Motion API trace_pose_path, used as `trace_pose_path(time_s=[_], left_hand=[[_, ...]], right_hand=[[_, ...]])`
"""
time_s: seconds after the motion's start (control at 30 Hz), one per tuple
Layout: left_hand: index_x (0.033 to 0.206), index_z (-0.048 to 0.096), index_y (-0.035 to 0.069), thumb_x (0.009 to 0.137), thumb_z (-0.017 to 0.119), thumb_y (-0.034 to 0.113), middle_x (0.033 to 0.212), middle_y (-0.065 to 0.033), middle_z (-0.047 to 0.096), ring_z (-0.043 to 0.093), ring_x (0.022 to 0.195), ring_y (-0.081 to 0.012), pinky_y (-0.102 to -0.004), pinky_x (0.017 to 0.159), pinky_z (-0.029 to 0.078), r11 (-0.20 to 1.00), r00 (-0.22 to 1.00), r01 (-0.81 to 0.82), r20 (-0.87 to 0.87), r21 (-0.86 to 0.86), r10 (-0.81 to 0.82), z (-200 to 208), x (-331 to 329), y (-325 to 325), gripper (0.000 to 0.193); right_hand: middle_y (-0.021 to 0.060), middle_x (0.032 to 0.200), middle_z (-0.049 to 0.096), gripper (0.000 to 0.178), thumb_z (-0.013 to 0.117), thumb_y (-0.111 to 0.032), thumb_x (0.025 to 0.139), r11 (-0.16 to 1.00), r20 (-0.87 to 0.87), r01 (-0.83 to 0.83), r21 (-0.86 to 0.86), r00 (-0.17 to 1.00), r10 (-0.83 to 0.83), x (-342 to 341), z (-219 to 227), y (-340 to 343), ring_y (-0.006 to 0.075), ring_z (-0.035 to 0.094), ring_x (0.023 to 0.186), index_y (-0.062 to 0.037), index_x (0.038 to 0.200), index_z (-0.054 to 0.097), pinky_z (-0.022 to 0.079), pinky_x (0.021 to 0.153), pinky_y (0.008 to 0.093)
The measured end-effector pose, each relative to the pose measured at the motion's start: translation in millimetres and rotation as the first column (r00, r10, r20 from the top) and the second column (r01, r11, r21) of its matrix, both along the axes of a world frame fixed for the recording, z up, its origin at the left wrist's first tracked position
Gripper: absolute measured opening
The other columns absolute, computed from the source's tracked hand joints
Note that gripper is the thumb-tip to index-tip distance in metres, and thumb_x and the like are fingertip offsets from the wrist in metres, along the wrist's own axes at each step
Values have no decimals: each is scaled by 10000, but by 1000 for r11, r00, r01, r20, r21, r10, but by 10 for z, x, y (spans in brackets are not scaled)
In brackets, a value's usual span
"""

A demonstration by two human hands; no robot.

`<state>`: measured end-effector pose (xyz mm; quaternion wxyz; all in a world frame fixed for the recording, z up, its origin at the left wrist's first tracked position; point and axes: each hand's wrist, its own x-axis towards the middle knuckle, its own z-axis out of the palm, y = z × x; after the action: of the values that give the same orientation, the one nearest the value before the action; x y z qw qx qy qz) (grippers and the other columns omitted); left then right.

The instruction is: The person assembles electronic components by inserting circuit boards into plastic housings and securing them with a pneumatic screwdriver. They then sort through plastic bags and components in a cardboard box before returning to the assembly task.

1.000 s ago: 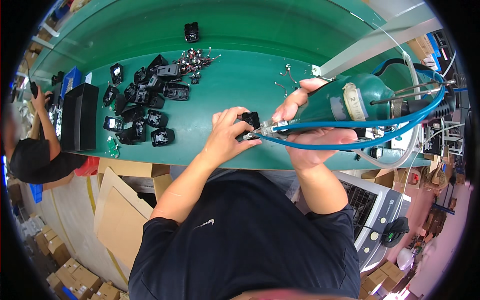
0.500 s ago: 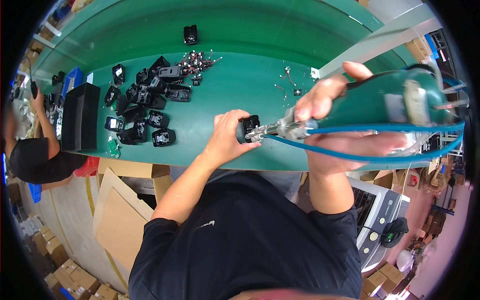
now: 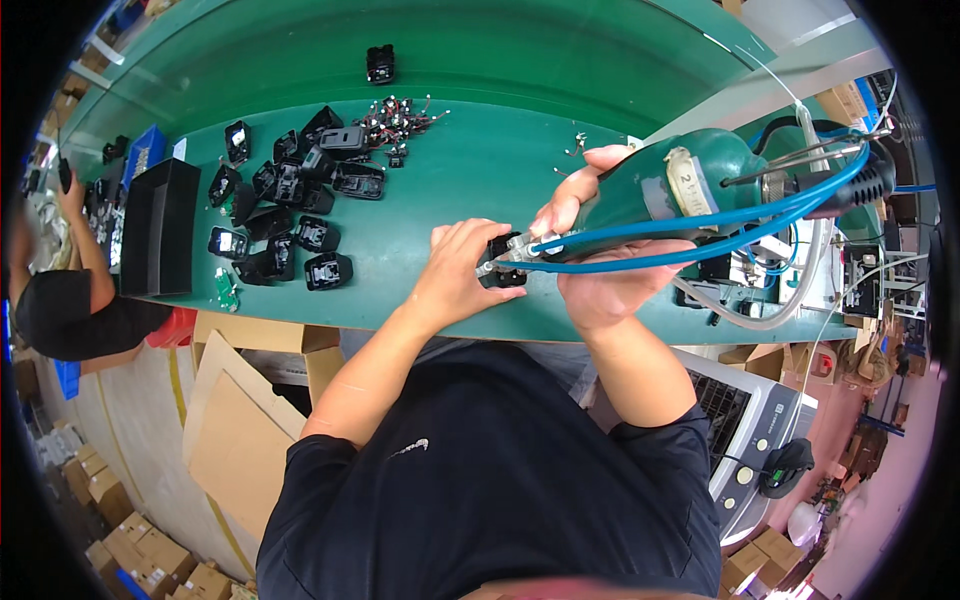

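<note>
While the left hand (image 3: 455,275) pins a small black housing (image 3: 503,262) near the surface's (image 3: 470,160) lower edge at frame centre, fingers closed around it, the right hand (image 3: 600,270) grips a green powered screwdriver (image 3: 680,185), tip meeting the housing. Blue hoses (image 3: 700,235) trail right. Loose black housings (image 3: 290,215) cluster upper left, well apart; bare green surface lies between. Black bin (image 3: 155,225) stands at left edge.
</note>
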<state>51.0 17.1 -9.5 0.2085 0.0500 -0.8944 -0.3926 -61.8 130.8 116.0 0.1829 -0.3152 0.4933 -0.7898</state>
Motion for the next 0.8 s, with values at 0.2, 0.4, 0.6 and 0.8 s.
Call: trace_pose_path(time_s=[0.2, 0.4, 0.6, 0.8], left_hand=[[1286, 577, 91, 589, 949, 303, 1191, -92, 617, 584, 1120, -279, -406, 947, 367, 1000, 1000, -8, -17, 24, 8, 26, -1, 1, 817], [1267, 581, 72, 562, 968, 294, 1216, -101, 624, 584, 1160, -287, -416, 963, 377, 1000, 1000, -20, -17, 21, 21, 2, 4, 13, 833], [1296, 575, 86, 584, 959, 305, 1208, -104, 622, 582, 1163, -285, -412, 975, 372, 1000, 1000, -20, -13, 18, 20, 8, 5, 17, 838], [1299, 578, 89, 584, 957, 298, 1208, -102, 622, 587, 1148, -289, -409, 958, 372, 1000, 999, -20, -28, 15, 21, -3, 5, 11, 835]], right_hand=[[137, 768, 597, 1058, 389, -930, 803, 999, -9, 49, -4, 999, -49, -3, -43, -22, 242, 642, 671, 23, 1257, 470, 562, 616, 332], [162, 805, 605, 1071, 418, -906, 817, 973, 17, -81, -215, 996, 87, -186, 86, 40, 266, 634, 680, 29, 1339, 453, 563, 614, 365], [159, 812, 603, 1092, 422, -886, 837, 906, -60, -200, -374, 980, 192, -322, 459, 83, 271, 630, 700, 45, 1407, 414, 566, 621, 384], [161, 814, 610, 1108, 429, -900, 818, 920, 4, -220, -323, 972, 234, -259, 326, 100, 284, 642, 703, 48, 1392, 438, 567, 635, 387]])
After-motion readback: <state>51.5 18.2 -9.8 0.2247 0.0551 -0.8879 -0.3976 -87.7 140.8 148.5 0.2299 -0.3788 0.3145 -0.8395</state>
